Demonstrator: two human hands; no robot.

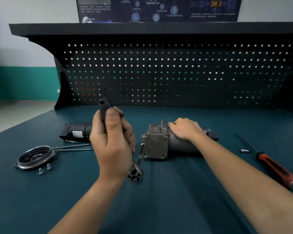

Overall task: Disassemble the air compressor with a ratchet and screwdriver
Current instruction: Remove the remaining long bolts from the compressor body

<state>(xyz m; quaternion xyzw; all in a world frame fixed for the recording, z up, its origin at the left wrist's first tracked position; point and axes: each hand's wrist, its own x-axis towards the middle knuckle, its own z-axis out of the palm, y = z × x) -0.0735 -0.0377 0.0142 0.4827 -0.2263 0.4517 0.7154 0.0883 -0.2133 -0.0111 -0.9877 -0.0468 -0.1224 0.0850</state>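
Ratchet (135, 173): handle enclosed by the curled fingers of the left hand (111, 142), thumb along the grip; head below the fingers, extension reaching a corner bolt (seemingly seated, though blurred).
Compressor (156, 146): on the bench mat (176, 191), under the right hand (186, 129), fingers together, lightly bent, resting on the housing.
Screwdriver (276, 168): well right of the right fingers, untouched.
End cover (35, 157): well left of the left fingers.

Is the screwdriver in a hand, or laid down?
Laid down. The screwdriver lies on the mat at the right, touched by neither hand: the left hand grips the ratchet, the right hand rests on the compressor.
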